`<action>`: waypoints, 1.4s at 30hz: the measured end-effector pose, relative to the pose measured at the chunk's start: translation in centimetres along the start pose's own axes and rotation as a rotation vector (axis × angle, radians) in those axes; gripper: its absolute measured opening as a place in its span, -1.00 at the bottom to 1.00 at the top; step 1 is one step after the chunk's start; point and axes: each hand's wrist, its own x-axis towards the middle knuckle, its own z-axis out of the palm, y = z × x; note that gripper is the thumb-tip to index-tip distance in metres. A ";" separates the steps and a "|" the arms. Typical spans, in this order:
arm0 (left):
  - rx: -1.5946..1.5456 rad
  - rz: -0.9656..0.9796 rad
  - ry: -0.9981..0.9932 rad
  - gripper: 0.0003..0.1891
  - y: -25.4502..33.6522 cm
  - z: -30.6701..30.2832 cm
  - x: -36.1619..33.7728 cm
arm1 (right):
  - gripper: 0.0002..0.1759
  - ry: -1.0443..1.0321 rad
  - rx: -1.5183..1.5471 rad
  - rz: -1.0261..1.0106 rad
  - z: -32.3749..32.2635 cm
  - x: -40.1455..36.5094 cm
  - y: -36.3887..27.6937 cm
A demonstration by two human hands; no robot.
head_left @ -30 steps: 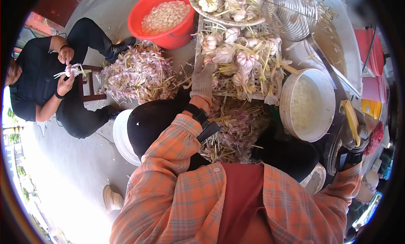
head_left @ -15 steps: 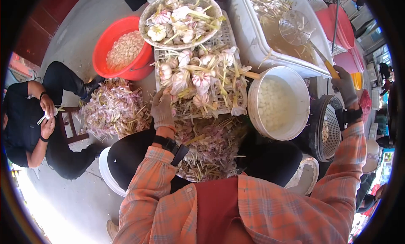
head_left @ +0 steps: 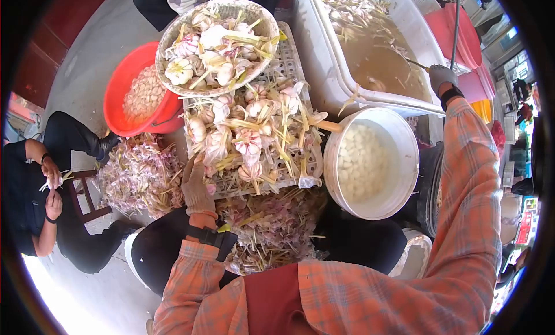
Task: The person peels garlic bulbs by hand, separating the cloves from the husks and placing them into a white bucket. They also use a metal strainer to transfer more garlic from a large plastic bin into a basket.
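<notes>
My right hand (head_left: 441, 76), in a grey glove, is closed round the handle of a skimmer (head_left: 417, 64). Its wire head is hidden in the cloudy water of a white tub (head_left: 332, 63), where garlic scraps float. My gloved left hand (head_left: 198, 187) rests at the left front edge of a perforated crate (head_left: 287, 51), fingers stretched out beside the garlic bulbs (head_left: 247, 141) heaped there. A round basket (head_left: 267, 24) full of garlic with stems stands on the crate's back part. Right of the crate, a white bucket (head_left: 406, 181) holds peeled cloves (head_left: 364, 161) in liquid.
A red bucket (head_left: 111, 112) of cloves stands left of the crate. Garlic skins (head_left: 141, 176) are piled on the floor and between my knees. A seated person (head_left: 34, 196) handles garlic at the left. Black baskets (head_left: 430, 181) stand at the right; a wooden handle (head_left: 329, 126) sticks out near the bucket.
My right hand has moved forward and left, and the skimmer's head has gone from above the tub into the water. My left hand stays at the crate's edge. The whole view has shifted.
</notes>
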 end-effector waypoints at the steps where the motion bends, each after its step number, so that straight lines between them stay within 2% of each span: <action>1: -0.001 -0.016 -0.003 -0.63 -0.4 -0.3 0.2 | -0.75 -0.029 -0.053 0.001 0.7 1.1 -0.2; 4: -0.002 -0.047 0.039 -0.63 -0.6 -0.2 0.2 | -0.73 -0.085 -0.183 -0.009 1.5 2.7 -1.6; 7: 0.166 0.027 0.044 -0.64 -0.7 -0.4 0.2 | -0.73 -0.158 -0.275 0.028 7.9 7.1 -1.6; 9: 0.167 0.023 0.032 -0.64 -0.8 -0.7 0.3 | -0.71 -0.136 -0.306 0.035 11.3 8.5 -1.1; 11: 0.094 -0.011 0.046 -0.64 -0.9 -0.6 0.4 | -0.70 -0.205 -0.349 0.015 13.7 9.6 -0.4; 14: -0.051 -0.084 0.081 -0.64 -0.8 -0.1 0.2 | -0.70 -0.170 -0.235 0.083 12.3 8.1 -0.4; 17: -0.038 -0.074 0.064 -0.64 -0.7 -0.2 0.2 | -0.72 -0.144 -0.201 0.013 12.3 6.8 0.2; 20: -0.036 -0.063 0.064 -0.67 -1.1 -0.6 0.4 | -0.75 -0.232 -0.233 -0.023 9.3 4.7 -0.9; 22: -0.045 -0.116 0.091 -0.69 -0.3 -0.2 0.1 | -0.75 -0.247 -0.233 -0.100 6.5 3.3 -1.7; 25: 0.167 0.065 0.049 -0.73 -1.6 -1.2 0.7 | -0.77 -0.221 -0.285 -0.272 6.3 3.3 -1.4; 28: 0.029 -0.025 0.064 -0.75 -1.3 -0.8 0.4 | -0.78 -0.163 -0.360 -0.472 5.3 2.3 -1.7; 30: 0.078 0.020 0.072 -0.73 -1.5 -0.7 0.4 | -0.79 -0.116 -0.367 -0.573 4.6 1.8 -1.7; 39: -0.078 -0.041 0.089 -0.62 -1.2 -0.1 0.3 | -0.79 -0.065 -0.069 -0.538 1.1 -1.9 0.8; 42: -0.130 -0.062 0.044 -0.62 -1.0 0.0 0.3 | -0.71 -0.040 0.058 -0.537 0.8 -2.3 2.1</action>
